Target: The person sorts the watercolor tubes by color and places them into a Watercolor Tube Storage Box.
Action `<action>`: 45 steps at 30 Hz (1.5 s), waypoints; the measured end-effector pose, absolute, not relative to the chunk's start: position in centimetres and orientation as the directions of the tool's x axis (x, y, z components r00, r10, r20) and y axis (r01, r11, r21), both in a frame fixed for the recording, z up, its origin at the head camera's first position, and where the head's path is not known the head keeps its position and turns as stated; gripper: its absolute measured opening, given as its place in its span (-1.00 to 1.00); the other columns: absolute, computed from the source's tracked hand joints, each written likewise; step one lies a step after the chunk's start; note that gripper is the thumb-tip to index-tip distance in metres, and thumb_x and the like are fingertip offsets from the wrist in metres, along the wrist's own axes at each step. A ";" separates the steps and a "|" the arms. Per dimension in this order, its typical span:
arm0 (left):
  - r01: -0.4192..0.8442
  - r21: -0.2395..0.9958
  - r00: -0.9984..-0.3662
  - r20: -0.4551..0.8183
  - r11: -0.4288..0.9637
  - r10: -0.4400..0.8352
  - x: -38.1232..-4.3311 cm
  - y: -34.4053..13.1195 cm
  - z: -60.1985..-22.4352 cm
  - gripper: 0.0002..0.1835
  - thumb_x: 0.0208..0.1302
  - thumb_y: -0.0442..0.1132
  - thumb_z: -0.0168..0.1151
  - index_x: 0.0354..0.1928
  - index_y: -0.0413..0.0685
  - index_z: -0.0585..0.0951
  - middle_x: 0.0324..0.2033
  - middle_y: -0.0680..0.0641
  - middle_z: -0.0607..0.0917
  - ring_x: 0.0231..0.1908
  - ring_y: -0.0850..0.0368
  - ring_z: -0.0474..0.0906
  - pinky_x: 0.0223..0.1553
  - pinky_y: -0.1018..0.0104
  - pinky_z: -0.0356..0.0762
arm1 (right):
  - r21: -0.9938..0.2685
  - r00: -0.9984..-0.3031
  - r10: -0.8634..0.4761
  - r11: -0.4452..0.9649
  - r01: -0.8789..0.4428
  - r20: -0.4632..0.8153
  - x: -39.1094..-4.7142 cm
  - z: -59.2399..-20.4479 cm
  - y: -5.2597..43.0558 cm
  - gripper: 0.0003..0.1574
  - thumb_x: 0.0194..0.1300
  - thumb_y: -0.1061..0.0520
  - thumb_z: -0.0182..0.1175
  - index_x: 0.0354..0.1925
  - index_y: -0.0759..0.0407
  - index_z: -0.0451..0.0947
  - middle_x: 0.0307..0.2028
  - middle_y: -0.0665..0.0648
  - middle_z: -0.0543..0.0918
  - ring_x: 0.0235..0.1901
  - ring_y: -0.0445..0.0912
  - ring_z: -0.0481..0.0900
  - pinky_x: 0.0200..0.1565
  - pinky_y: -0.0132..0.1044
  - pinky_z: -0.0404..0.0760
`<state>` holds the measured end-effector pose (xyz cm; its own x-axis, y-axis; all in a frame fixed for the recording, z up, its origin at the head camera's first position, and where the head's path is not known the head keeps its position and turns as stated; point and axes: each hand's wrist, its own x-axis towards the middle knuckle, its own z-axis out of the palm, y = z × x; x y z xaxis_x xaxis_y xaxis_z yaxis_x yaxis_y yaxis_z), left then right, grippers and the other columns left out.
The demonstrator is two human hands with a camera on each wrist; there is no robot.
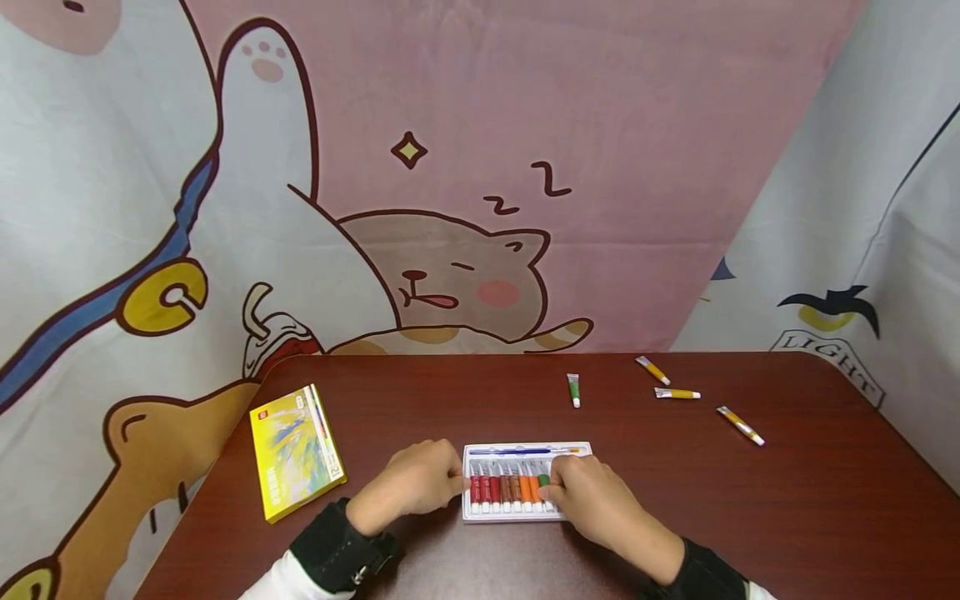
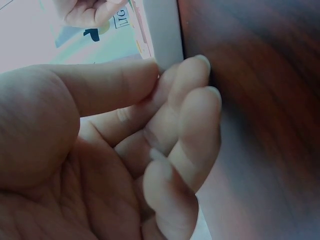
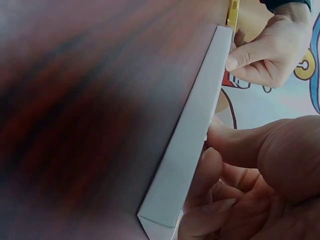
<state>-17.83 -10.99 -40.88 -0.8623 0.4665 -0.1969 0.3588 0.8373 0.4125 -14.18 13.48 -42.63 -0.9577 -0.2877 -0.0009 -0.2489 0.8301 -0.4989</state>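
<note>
A white plastic tray (image 1: 517, 518) of paint tubes lies on the table, with red, brown, orange and green ones in a row. A blue paintbrush (image 1: 517, 452) lies in the slot along its far side. My left hand (image 1: 423, 477) pinches the tray's left edge between thumb and fingertips, the other fingers loosely curled. Over the right part of the tray, my right hand (image 1: 596, 500) has its fingers curled, thumb and fingertips at a green paint tube (image 1: 543, 482). Those fingers hide much of that tube and the tray's right end.
A yellow paint box (image 1: 296, 450) lies to the left. Beyond the tray is a loose green tube (image 1: 573, 390). Three yellowish tubes, including the nearest one (image 1: 741, 426), are scattered at the right. A printed cloth (image 1: 600, 167) hangs behind the table (image 1: 420, 400).
</note>
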 end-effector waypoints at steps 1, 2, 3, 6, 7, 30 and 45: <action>0.361 0.413 -0.862 -0.195 0.836 0.468 -17.8 -11.0 -40.9 -0.58 0.22 -0.08 0.22 -0.82 0.14 0.52 -0.85 0.18 0.43 -0.75 0.23 0.33 -0.70 0.29 0.21 | -0.497 -0.957 -0.291 0.831 -0.250 -0.005 -14.3 -42.6 13.5 -0.58 0.12 0.04 0.33 -0.69 -0.03 0.31 -0.75 -0.14 0.30 -0.73 -0.26 0.21 -0.67 -0.33 0.24; 0.361 0.413 -0.862 -0.194 0.836 0.469 -17.8 -11.0 -40.9 -0.57 0.22 -0.08 0.22 -0.82 0.14 0.52 -0.86 0.18 0.43 -0.76 0.23 0.33 -0.70 0.29 0.21 | -0.498 -0.956 -0.293 0.830 -0.250 -0.009 -14.3 -42.6 13.5 -0.57 0.12 0.04 0.33 -0.69 -0.03 0.31 -0.74 -0.14 0.29 -0.72 -0.26 0.20 -0.67 -0.34 0.23; 0.361 0.414 -0.862 -0.193 0.836 0.468 -17.8 -11.0 -40.9 -0.57 0.22 -0.08 0.22 -0.83 0.13 0.52 -0.86 0.18 0.43 -0.76 0.23 0.33 -0.70 0.29 0.20 | -0.499 -0.956 -0.293 0.830 -0.248 -0.013 -14.4 -42.7 13.5 -0.56 0.11 0.04 0.34 -0.70 -0.02 0.31 -0.74 -0.14 0.29 -0.72 -0.25 0.20 -0.67 -0.34 0.22; 0.358 0.415 -0.862 -0.197 0.836 0.467 -17.8 -11.0 -40.8 -0.58 0.22 -0.08 0.22 -0.82 0.14 0.53 -0.86 0.18 0.44 -0.76 0.22 0.34 -0.70 0.29 0.21 | -0.512 -0.955 -0.293 0.826 -0.234 -0.036 -14.5 -42.7 13.6 -0.56 0.12 0.04 0.33 -0.70 -0.01 0.31 -0.74 -0.13 0.27 -0.72 -0.25 0.19 -0.67 -0.35 0.19; 0.357 0.416 -0.862 -0.198 0.837 0.466 -17.8 -11.0 -40.8 -0.58 0.22 -0.08 0.22 -0.81 0.15 0.53 -0.86 0.18 0.45 -0.75 0.22 0.34 -0.69 0.29 0.22 | -0.514 -0.955 -0.292 0.826 -0.230 -0.042 -14.5 -42.7 13.6 -0.57 0.12 0.03 0.33 -0.70 -0.01 0.32 -0.74 -0.13 0.27 -0.72 -0.25 0.19 -0.67 -0.34 0.19; 0.378 0.400 -0.861 -0.179 0.835 0.476 -17.7 -11.1 -40.9 -0.62 0.20 -0.09 0.24 -0.79 0.20 0.54 -0.85 0.20 0.46 -0.72 0.23 0.36 -0.66 0.26 0.25 | -0.424 -0.947 -0.318 0.852 -0.307 0.048 -14.2 -42.9 13.7 -0.61 0.12 -0.02 0.33 -0.67 -0.10 0.34 -0.75 -0.17 0.33 -0.73 -0.28 0.24 -0.69 -0.30 0.29; 0.370 0.407 -0.862 -0.186 0.835 0.473 -17.9 -11.1 -40.8 -0.60 0.21 -0.09 0.23 -0.81 0.19 0.55 -0.87 0.21 0.45 -0.73 0.23 0.36 -0.67 0.27 0.25 | -0.351 -0.929 -0.348 0.860 -0.371 0.129 -14.7 -42.2 14.0 -0.67 0.13 -0.11 0.31 -0.65 -0.11 0.45 -0.77 -0.21 0.33 -0.74 -0.31 0.23 -0.71 -0.36 0.26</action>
<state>-17.85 -11.09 -40.80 -0.8615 0.4726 -0.1855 0.3704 0.8349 0.4071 -14.75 14.00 -42.24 -0.9286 -0.3480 0.1288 -0.3709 0.8597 -0.3512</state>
